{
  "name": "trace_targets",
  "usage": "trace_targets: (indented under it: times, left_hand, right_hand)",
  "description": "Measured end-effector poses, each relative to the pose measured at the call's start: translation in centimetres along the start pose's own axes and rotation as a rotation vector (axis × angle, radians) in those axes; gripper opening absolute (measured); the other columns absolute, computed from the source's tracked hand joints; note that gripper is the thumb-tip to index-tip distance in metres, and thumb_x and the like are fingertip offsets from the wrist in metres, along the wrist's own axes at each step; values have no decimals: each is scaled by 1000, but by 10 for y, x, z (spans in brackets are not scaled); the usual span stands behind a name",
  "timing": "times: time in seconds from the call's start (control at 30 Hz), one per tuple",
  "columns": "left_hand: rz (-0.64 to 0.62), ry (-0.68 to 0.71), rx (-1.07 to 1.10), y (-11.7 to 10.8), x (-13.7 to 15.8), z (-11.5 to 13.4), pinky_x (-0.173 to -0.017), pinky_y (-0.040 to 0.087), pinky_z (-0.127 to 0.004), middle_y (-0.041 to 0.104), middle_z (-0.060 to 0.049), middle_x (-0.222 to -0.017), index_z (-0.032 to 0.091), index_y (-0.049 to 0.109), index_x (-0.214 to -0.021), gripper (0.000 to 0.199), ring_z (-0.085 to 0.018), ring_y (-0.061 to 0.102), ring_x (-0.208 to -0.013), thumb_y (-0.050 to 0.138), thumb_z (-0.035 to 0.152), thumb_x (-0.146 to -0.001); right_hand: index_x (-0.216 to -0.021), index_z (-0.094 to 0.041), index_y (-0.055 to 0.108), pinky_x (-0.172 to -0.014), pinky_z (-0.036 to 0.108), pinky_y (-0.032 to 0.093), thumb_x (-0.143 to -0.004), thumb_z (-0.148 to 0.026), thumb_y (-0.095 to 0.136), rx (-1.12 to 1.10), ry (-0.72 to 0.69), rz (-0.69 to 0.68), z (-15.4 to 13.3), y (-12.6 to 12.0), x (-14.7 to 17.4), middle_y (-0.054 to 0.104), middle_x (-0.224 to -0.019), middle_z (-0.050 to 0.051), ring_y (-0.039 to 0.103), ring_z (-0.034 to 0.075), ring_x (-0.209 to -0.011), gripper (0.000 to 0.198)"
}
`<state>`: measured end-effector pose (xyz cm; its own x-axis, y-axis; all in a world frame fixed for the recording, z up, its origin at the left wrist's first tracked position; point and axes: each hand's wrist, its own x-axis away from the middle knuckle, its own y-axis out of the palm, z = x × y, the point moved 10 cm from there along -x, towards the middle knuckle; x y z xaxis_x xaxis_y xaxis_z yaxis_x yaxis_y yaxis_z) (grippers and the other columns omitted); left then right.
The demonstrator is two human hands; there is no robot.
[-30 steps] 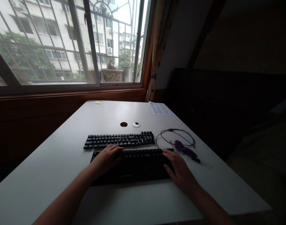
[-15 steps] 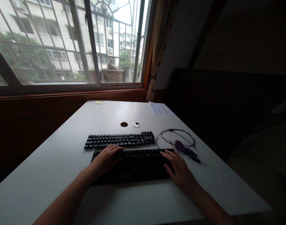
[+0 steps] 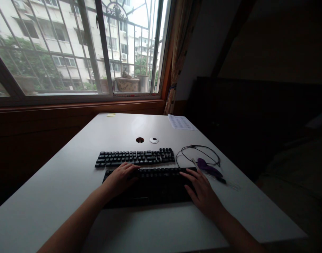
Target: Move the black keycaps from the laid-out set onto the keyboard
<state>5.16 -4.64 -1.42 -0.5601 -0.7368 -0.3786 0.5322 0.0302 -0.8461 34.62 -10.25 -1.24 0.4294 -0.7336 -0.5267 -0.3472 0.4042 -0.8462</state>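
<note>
A black keyboard (image 3: 155, 191) lies on the white table in front of me, its lower part dark and hard to make out. My left hand (image 3: 120, 178) rests on its left part, open, fingers stretched over the upper keys. On the right end lies my right hand (image 3: 200, 189), also open, with fingers spread and the thumb apart. Just beyond the keyboard, black keycaps (image 3: 134, 158) are laid out in rows like a keyboard's layout. To the right of my right hand are a purple brush-like tool (image 3: 208, 168) with a black end and a thin wire tool (image 3: 232, 185).
A looped black cable (image 3: 200, 147) lies right of the keycaps. Beyond them are a round hole (image 3: 140, 140) in the table (image 3: 57, 182) and a white round cover (image 3: 153, 140). A printed sheet (image 3: 181, 122) and a yellow note (image 3: 111, 115) lie toward the window.
The fingers of my right hand have shifted very slightly on the keyboard. My left hand and the things on the table stay in place.
</note>
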Motion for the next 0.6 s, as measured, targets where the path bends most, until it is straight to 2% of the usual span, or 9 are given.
trace_targets:
  times: [0.43,0.6]
  left_hand:
    - [-3,-3,-10,0,0,1,-99,52,-43,69,-6,-120,25,60,-128,42,-25,61,-112,69,18,-88]
    - [10,5,-6,-1,0,1,-98,53,-43,69,-6,-119,25,60,-128,41,-25,61,-112,68,19,-88]
  right_hand:
    - [-138,-28,47,-117,58,33,-98,-24,51,-13,-12,-7,-1,1,0,60,-140,7,48,26,-138,41]
    - [-142,-28,45,-117,57,36,-98,-26,51,-5,8,17,0,-2,0,58,-142,8,49,27,-137,44]
